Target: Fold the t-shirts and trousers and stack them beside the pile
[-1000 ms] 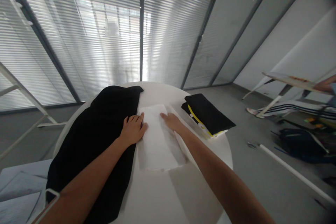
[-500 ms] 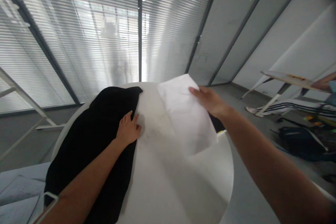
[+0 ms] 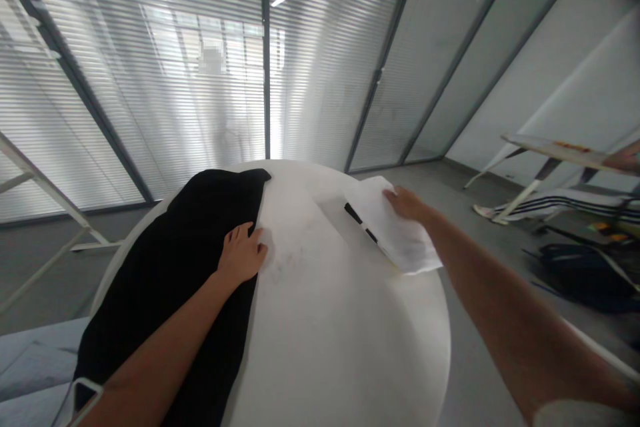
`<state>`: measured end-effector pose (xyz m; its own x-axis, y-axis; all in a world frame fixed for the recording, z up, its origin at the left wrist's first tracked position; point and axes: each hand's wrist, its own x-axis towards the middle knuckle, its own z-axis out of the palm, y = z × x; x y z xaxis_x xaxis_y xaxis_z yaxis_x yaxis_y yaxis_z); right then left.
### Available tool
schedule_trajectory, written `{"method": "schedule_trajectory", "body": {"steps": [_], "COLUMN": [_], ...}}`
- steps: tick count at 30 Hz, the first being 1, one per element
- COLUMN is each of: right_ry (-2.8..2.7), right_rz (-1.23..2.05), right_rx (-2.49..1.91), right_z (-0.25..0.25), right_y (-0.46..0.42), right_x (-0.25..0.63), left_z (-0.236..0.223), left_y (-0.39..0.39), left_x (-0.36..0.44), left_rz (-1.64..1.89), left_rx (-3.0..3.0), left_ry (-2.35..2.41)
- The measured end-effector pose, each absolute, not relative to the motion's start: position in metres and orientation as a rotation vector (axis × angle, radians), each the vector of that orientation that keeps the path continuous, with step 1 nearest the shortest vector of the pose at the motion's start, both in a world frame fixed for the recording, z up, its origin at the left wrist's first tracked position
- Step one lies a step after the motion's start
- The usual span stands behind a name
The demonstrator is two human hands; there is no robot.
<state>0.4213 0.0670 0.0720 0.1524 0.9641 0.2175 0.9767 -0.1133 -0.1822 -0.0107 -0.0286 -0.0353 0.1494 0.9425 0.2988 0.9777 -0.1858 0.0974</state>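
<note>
My right hand (image 3: 406, 204) pinches a white sheet of paper (image 3: 395, 230) by its far right part, over the right side of a round white table (image 3: 310, 347). Along the paper's left edge lies a black and white pen (image 3: 360, 221), its lower end partly hidden. My left hand (image 3: 242, 255) rests with fingers apart on the right edge of a black cloth (image 3: 190, 233), its fingertips reaching the tabletop. The cloth covers the left side of the table and hangs past its near edge. Faint grey smudges mark the tabletop beside my left hand.
Glass panels with blinds (image 3: 200, 100) stand behind the table. At the right, a person's striped trouser leg (image 3: 565, 200) shows below another table (image 3: 555, 147), near a dark bag (image 3: 580, 273). A white metal frame (image 3: 55, 193) stands at the left, above pale sheets (image 3: 40, 367).
My right hand has moved the paper to the right and lowered it towards the table's edge. The pen has come into view. My left hand stays on the cloth's edge.
</note>
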Motion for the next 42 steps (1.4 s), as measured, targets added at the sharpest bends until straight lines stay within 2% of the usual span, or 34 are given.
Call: {"method": "schedule_trajectory", "body": {"steps": [3, 6, 14, 19, 23, 29, 35, 42], "right_ry": [-1.752, -1.719, -1.603, -1.827, -2.093, -2.301, -2.348, -2.365], "right_rz": [-0.008, 0.003, -0.261, -0.393, -0.344, -0.264, -0.266, -0.218], "right_rx": [-2.304, -2.342, -2.218, -2.049, -1.807, -1.716, -1.79, -1.784], "right_z": [0.045, 0.041, 0.042, 0.056, 0.058, 0.02, -0.031, -0.038], "right_y": [0.067, 0.066, 0.051, 0.027, 0.006, -0.014, -0.021, -0.017], "right_x": [0.42, 0.423, 0.41, 0.367, 0.319, 0.264, 0.253, 0.26], "left_z": [-0.035, -0.034, -0.03, -0.029, -0.028, -0.028, -0.029, -0.032], "left_y": [-0.028, -0.028, -0.03, -0.031, -0.032, -0.034, -0.033, -0.03], "left_x": [-0.011, -0.01, -0.011, -0.012, -0.013, -0.014, -0.014, -0.014], "left_rz": [-0.443, -0.426, -0.407, -0.413, -0.425, -0.416, -0.422, -0.387], "left_rx": [-2.296, -2.298, -2.316, -2.338, -2.348, -2.345, -2.344, -2.339], "left_ry": [-1.913, -1.917, -1.929, -1.928, -1.925, -1.935, -1.938, -1.927]}}
